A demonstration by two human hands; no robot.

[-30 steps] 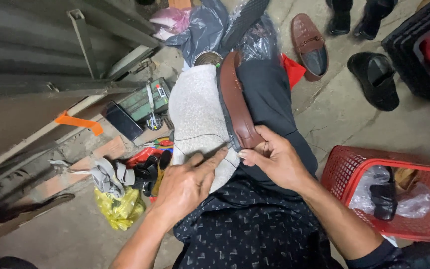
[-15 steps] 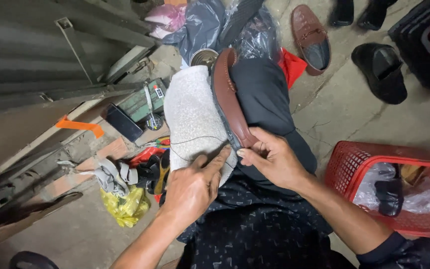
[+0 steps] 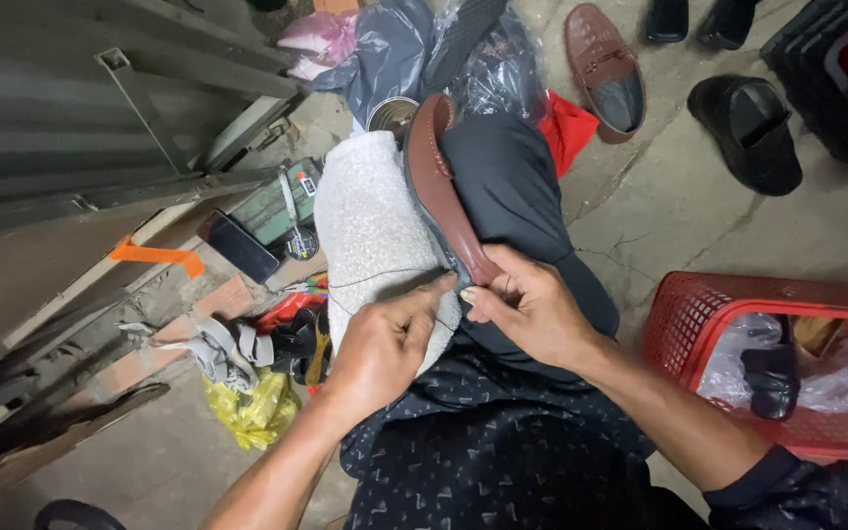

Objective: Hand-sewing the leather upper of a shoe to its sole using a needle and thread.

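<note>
Grip of the right hand (image 3: 532, 309) closes on the heel end of a brown shoe (image 3: 449, 191) lying on its side across the lap, against a grey towel (image 3: 370, 231). Left hand (image 3: 380, 344) pinches at the sole edge, where a thin thread (image 3: 385, 277) runs. Red basket (image 3: 709, 304) crowds the right; clutter fills the floor on the left.

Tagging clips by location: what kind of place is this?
Probably an informal shoe-repair spot on a bare concrete floor. The hands, left hand and right hand, work thread at a brown shoe on the lap; loose shoes and a red basket lie around.
</note>
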